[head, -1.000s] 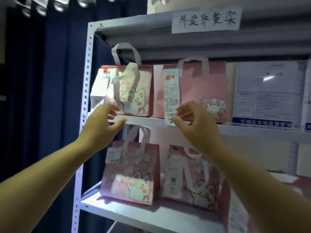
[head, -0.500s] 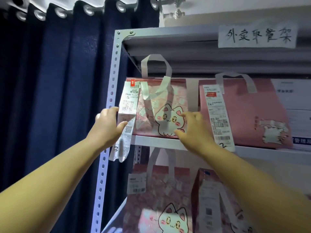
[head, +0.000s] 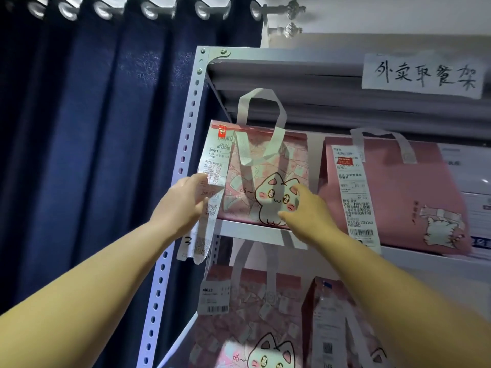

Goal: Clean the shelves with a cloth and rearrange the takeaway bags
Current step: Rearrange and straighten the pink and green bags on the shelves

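Both hands have come up off the shelf lip since a second ago and now lie on the cat-print bag (head: 255, 176), which stands upright at the left end of the upper shelf (head: 252, 232), just beside the perforated post (head: 186, 144). Our left hand (head: 183, 205) is laid with fairly straight fingers against the bag's left side, partly under the long receipt (head: 215, 160) that hangs from the bag's top corner down past the shelf lip; it grips nothing. Our right hand (head: 305, 211) rests on the bag's front over the cat's face, fingers loosely bent and thumb spread low, pinching nothing. Below our forearms two more cat bags (head: 252, 314) stand on the lower shelf. Just right of our bag on the upper shelf leans a plain pink bag (head: 398, 197) with its own receipt. Higher up, a handwritten label (head: 422, 75) is stuck to the top shelf's front edge, and a dark blue curtain (head: 93, 142) hangs behind to the left
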A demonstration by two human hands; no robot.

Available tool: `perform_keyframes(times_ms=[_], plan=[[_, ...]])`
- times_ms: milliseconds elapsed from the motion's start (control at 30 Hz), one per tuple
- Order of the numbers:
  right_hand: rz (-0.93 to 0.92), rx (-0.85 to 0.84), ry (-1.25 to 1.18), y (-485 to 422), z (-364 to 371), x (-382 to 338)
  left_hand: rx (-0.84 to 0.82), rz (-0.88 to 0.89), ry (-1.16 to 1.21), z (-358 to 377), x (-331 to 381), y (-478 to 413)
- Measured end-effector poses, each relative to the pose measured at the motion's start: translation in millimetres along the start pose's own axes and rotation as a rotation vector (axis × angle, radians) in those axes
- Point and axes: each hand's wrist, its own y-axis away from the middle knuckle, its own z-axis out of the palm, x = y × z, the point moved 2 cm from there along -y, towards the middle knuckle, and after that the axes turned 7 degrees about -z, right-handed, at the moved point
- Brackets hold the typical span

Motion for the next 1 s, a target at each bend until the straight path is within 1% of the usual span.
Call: perform_keyframes(times_ms=[100, 167, 267, 433, 600, 733, 867, 1000], plan=[[0.024, 0.074, -0.045, 0, -7, 3, 0.038, 0.028, 0.078, -4, 3, 5], [-0.003, 0.140, -0.059, 4, -15, 5, 0.063, 0.055, 0.113, -8, 7, 10], [-0.083, 0.225, -0.103, 13, -28, 4, 0.101, 0.088, 0.148, -19, 12, 17], [-0.238, 0.318, -0.222, 34, -48, -1, 0.243, 0.137, 0.195, -53, 33, 38], [-0.382, 0.422, -0.315, 62, -85, -2, 0.384, 0.210, 0.330, -91, 70, 72], [-0.490, 0.488, -0.384, 89, -130, 7, 0.464, 0.270, 0.409, -107, 109, 111], [-0.503, 0.559, -0.332, 116, -182, 33, 0.488, 0.291, 0.401, -97, 160, 143], [-0.439, 0.627, -0.283, 136, -232, 80, 0.461, 0.298, 0.418, -64, 216, 166]])
